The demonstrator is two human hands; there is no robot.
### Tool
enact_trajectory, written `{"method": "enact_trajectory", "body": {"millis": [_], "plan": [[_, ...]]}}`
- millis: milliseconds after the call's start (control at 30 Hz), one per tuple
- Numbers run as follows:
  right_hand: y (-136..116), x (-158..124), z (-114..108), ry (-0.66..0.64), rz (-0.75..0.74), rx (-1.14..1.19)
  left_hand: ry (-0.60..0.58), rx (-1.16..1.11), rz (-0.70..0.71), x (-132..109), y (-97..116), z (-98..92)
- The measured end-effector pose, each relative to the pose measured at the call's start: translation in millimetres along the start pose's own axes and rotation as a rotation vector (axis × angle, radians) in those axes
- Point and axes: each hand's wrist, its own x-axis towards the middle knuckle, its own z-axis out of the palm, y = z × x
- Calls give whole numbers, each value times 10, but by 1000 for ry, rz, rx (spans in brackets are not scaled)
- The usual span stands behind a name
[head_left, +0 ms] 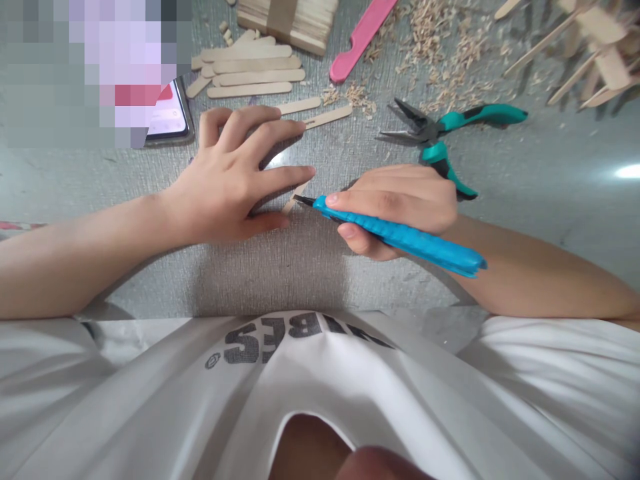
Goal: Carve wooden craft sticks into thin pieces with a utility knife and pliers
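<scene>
We are pressing our left hand [235, 180] flat on the grey table [550, 220] at the centre of the frame, fingers spread and pinning a small stick [294, 199], of which only a short end is showing just past the fingertips. Our right hand [400, 207], right of centre, is gripping a blue knife [395, 233] like a pen, with the index finger lying along its top and the dark tip touching or nearly touching the stick's exposed end; we cannot tell which. Just above the right hand, green-handled pliers [440, 130] are lying on the table, one handle passing behind the knuckles. In the upper middle, loose sticks [255, 70] are lying side by side in a rough row, with two more sticks [313, 112] just below them, near the left fingertips. At the top edge a banded bundle [287, 20] of sticks is sitting, and to its right a pink stick [360, 37] is lying at a slant. Shavings [440, 53] are scattering across the upper right, and in the far upper right corner a stick frame [595, 53] is standing, blurred. At the upper left a phone [170, 117] is lying, partly covered by a blurred patch. Our white shirt [320, 393] is filling the bottom of the frame.
</scene>
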Motion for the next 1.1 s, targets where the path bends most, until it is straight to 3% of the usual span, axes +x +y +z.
{"method": "enact_trajectory", "body": {"millis": [233, 467, 700, 1100], "plan": [[-25, 0, -46, -47, -42, -43, -16, -19, -38, 3, 31, -32], [-107, -73, -81, -184, 72, -52, 25, 15, -1, 7, 20, -8], [-176, 137, -133, -211, -1, -75, 38, 12, 22, 12, 7, 26], [-221, 395, -255, -344, 219, -14, 40, -53, -2, 32, 14, 0]]}}
